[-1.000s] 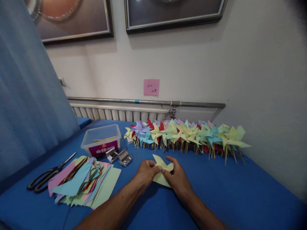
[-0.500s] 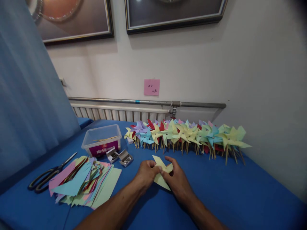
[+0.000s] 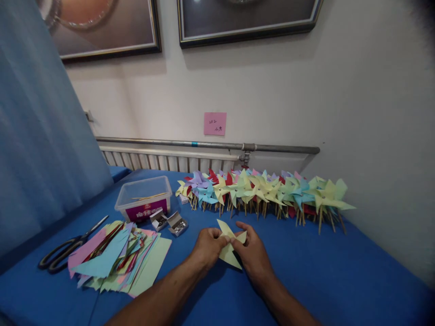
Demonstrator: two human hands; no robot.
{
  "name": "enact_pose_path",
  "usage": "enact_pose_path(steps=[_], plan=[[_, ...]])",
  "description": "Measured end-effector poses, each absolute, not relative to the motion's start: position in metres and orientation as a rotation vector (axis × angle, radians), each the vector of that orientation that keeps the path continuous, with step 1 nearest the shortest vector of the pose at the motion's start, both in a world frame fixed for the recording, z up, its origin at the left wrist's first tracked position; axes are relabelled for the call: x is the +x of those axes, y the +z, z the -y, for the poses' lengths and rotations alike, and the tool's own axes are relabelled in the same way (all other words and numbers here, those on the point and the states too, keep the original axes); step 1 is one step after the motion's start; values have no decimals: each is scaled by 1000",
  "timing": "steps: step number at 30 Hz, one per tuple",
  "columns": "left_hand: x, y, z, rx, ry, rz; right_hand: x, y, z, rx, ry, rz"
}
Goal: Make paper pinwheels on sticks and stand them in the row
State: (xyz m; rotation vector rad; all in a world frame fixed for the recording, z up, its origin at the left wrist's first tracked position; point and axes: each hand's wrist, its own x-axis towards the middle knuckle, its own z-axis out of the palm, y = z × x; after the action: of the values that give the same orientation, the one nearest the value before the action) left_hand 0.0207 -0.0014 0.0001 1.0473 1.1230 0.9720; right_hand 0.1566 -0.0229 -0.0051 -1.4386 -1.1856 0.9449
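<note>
A pale yellow paper piece, cut and partly folded into pinwheel points, is pinched between both hands just above the blue table. My left hand grips its left side with thumb and fingers. My right hand holds its right side, fingers curled over a folded tip. A row of finished paper pinwheels on wooden sticks stands behind the hands, along the wall.
A heap of coloured cut paper squares lies to the left, with black scissors beyond it. A clear plastic box with sticks and two small open boxes of pins sit behind the heap. A radiator and pipe run along the wall.
The yellow paper has turned slightly between my hands, its lower point now showing more. My hands have barely shifted.
</note>
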Motion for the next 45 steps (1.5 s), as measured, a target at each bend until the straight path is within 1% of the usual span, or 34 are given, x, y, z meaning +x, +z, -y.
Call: enact_pose_path(steps=[4, 15, 24, 34, 45], plan=[[16, 3, -1, 1040, 967, -1094, 160, -5, 22, -1446, 913, 1179], [13, 0, -4, 1068, 1003, -1149, 162, -6, 20, -1410, 975, 1165], [16, 6, 1, 1035, 1001, -1150, 160, -5, 22, -1428, 985, 1176], [20, -7, -1, 1091, 997, -1151, 161, -7, 22, -1424, 973, 1173], [19, 4, 4, 1127, 974, -1213, 161, -6, 22, -1434, 994, 1154]])
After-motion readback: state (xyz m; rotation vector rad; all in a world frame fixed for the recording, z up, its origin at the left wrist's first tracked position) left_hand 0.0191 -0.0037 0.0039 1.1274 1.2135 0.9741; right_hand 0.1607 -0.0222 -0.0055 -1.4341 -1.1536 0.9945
